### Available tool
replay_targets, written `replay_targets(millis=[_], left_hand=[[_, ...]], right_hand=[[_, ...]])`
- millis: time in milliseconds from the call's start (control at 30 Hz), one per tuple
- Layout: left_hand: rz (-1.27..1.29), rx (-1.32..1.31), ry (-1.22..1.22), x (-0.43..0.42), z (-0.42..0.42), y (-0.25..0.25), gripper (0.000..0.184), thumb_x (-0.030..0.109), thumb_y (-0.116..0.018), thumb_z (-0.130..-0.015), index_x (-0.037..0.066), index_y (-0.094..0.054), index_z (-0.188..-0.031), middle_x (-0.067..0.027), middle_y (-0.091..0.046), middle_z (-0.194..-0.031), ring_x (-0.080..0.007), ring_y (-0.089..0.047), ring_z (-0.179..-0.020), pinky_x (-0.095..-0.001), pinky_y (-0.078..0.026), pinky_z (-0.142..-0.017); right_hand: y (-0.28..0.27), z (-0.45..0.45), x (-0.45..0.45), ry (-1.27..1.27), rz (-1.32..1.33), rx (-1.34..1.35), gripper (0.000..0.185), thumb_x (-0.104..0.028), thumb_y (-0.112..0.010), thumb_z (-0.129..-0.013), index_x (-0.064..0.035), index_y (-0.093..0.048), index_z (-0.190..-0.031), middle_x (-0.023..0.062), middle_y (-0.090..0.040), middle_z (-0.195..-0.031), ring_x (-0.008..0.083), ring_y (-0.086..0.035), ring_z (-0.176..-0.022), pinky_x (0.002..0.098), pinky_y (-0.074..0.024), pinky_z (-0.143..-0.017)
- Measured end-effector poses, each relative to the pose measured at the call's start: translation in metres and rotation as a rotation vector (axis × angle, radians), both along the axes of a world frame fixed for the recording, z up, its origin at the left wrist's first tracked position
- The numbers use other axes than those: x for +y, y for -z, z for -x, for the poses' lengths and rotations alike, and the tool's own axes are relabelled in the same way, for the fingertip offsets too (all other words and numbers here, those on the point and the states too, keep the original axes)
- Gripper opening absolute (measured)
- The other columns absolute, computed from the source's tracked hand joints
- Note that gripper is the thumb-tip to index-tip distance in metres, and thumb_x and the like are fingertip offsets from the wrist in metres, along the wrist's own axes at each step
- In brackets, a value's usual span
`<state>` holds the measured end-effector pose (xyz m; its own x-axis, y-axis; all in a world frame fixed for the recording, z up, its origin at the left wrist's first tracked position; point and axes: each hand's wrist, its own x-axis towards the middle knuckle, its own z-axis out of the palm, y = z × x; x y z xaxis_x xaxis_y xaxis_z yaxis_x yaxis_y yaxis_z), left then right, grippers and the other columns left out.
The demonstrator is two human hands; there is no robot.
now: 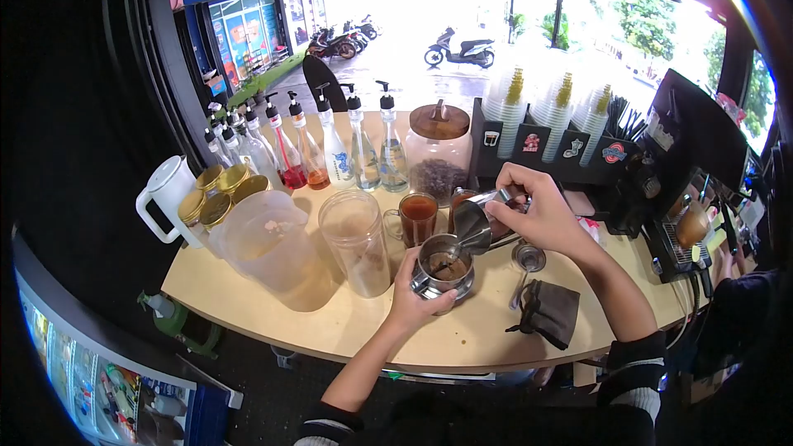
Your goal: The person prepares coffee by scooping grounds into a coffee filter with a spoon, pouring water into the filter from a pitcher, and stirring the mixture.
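My left hand is wrapped round a small metal cup with a wide flange, which looks like a drip coffee filter. Brown contents show inside it. My right hand grips a small metal pitcher, tilted with its spout down over the cup's mouth. Any stream of liquid is too small to make out. Just behind the cup stands a glass mug of brown drink. A second glass mug is partly hidden by the pitcher and my right hand.
A clear cylindrical container and a large frosted pitcher stand to the left. Pump bottles, a lidded jar and a cup rack line the back. A round metal utensil and a dark pouch lie right.
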<state>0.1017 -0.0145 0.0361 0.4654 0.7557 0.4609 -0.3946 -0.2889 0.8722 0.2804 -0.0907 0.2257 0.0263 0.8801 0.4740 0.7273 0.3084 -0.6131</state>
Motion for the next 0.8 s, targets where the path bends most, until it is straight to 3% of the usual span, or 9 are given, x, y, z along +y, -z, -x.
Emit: replay_targets(millis=[467,533,800], left_hand=[[-0.031,-0.018,0.005,0.002,0.0,0.002,0.071,0.013,-0.081,-0.061,0.003,-0.046,-0.122,-0.0091,-0.055,-0.112,-0.0187,-0.054,-0.106,-0.0317,-0.042,-0.095],[-0.071,0.001,-0.008,0.004,0.0,0.004,0.071,0.013,-0.081,-0.061,0.003,-0.046,-0.122,-0.0091,-0.055,-0.112,-0.0186,-0.054,-0.106,-0.0318,-0.042,-0.094],[-0.057,-0.01,-0.007,0.003,0.0,0.002,0.07,0.015,-0.081,-0.062,0.003,-0.046,-0.122,-0.0091,-0.055,-0.111,-0.0186,-0.054,-0.105,-0.0324,-0.042,-0.093]], right_hand=[[-0.009,0.007,0.012,0.012,-0.002,0.002,0.024,-0.013,-0.068,-0.077,-0.0014,-0.047,-0.077,-0.0006,-0.033,-0.064,0.0078,-0.031,-0.062,0.0265,-0.0281,-0.052],[-0.007,0.006,0.015,-0.007,-0.062,-0.058,0.026,-0.012,-0.068,-0.076,0.0022,-0.047,-0.081,0.0052,-0.039,-0.061,0.01,-0.034,-0.056,0.0288,-0.0318,-0.05],[-0.004,0.004,0.011,-0.011,-0.05,0.041,0.024,-0.01,-0.069,-0.077,-0.0009,-0.047,-0.078,0.0,-0.034,-0.061,0.0074,-0.031,-0.057,0.0265,-0.0284,-0.05]])
